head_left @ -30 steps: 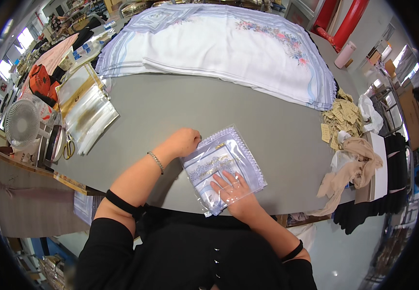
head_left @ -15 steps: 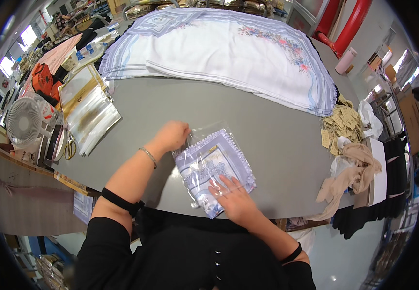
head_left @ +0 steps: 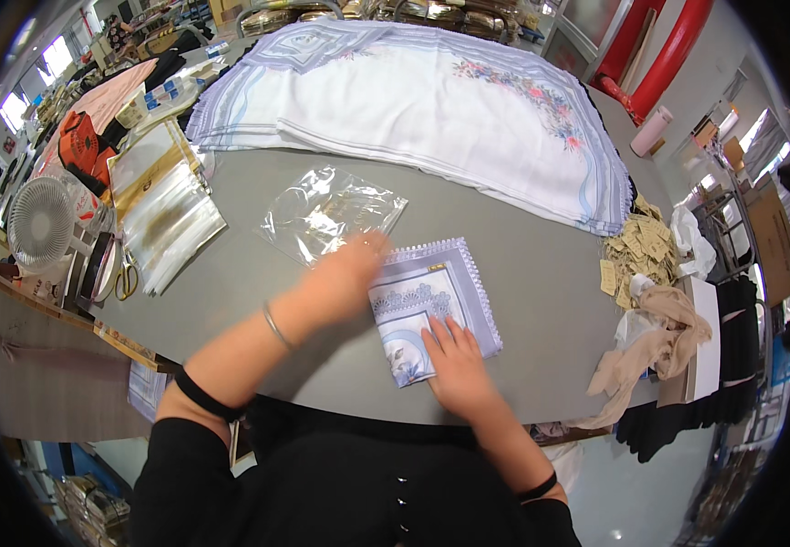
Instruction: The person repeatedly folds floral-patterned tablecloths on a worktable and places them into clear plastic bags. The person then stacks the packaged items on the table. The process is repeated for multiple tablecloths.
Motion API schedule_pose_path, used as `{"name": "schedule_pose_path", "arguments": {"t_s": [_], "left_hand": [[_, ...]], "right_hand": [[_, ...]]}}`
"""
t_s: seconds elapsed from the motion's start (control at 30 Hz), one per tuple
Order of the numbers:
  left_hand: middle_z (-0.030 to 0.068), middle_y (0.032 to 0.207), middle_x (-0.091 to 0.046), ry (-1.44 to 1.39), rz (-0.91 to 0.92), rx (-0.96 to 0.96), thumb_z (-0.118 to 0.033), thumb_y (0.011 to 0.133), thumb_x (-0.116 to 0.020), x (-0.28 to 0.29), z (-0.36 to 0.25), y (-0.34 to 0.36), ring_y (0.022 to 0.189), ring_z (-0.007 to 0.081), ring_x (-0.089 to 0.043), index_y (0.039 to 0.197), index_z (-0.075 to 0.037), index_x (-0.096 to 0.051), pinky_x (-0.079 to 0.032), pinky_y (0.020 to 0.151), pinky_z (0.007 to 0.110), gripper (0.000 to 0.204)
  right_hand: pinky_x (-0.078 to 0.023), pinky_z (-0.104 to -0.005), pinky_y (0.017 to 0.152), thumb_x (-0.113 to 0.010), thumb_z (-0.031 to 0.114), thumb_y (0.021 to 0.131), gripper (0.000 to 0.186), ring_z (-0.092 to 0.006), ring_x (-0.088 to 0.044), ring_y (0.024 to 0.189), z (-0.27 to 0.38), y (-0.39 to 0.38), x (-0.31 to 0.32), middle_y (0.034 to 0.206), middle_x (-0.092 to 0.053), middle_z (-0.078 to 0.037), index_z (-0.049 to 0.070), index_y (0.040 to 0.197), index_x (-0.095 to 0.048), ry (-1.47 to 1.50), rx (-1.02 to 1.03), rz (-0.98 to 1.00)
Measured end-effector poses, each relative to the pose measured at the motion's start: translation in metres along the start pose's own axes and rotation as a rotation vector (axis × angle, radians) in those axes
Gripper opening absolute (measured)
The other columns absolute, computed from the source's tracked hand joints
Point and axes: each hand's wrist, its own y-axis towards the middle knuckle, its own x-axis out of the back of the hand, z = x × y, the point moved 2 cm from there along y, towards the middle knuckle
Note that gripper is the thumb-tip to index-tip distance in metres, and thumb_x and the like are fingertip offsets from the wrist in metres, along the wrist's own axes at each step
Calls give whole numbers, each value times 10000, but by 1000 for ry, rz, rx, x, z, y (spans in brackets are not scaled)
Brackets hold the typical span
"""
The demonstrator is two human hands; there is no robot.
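Note:
A folded lavender-and-white scarf (head_left: 418, 296) with a scalloped edge lies on the grey table in front of me, out of any wrapping. My right hand (head_left: 460, 369) rests on its lower right part, fingers spread and flat. My left hand (head_left: 349, 273) is smeared by motion at the scarf's upper left corner, so its fingers cannot be made out. Just beyond that hand is a clear plastic bag (head_left: 331, 210), crumpled and shiny. Whether my left hand touches the bag is unclear.
Large white-and-lavender floral cloths (head_left: 395, 100) are spread across the far side. On the left are clear packaging bags (head_left: 162, 214), scissors (head_left: 127, 279) and a white fan (head_left: 41, 226). At right, a heap of beige tags (head_left: 643, 248) sits by a tan cloth (head_left: 659, 337).
The clear bag has come off the folded scarf and is now beyond it to the left. My left hand has moved right and toward me. The scarf has shifted slightly right.

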Motion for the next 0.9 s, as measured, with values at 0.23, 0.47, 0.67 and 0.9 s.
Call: {"name": "schedule_pose_path", "arguments": {"t_s": [0.23, 0.47, 0.67, 0.9], "left_hand": [[197, 1500, -301, 91, 338, -270, -317, 869, -579, -58, -37, -41, 1403, 344, -274, 1394, -68, -418, -210, 1136, 520, 603], [202, 1263, -548, -363, 50, 5, -130, 865, -565, -50, -28, -30, 1229, 314, -488, 1227, -14, -545, -409, 985, 445, 380], [178, 909, -667, -742, 99, 353, -120, 890, -530, -54, -38, -35, 815, 329, -650, 1036, 24, -633, -517, 748, 393, 230], [158, 925, -675, -538, 154, 167, -145, 948, -506, -53, -38, -32, 842, 196, -696, 1078, 43, -627, -535, 737, 307, 258]], "right_hand": [[-457, -429, 863, -697, 242, 808, 411, -359, -565, 1010, -63, -9, 16, 1056, -597, -184, -28, 1096, -581, 246, -647, -320], [-481, -421, 774, -643, 174, 840, 265, -338, -594, 891, -66, -4, -11, 932, -626, -157, -9, 1028, -609, 87, -570, -380], [-487, -424, 741, -641, 110, 824, 236, -328, -592, 864, -57, -8, -10, 931, -635, -136, 15, 1038, -617, -151, -417, -464], [-490, -436, 741, -649, 115, 822, 243, -346, -594, 849, -55, -16, -20, 936, -634, -158, 10, 1039, -616, -111, -450, -495]]}}
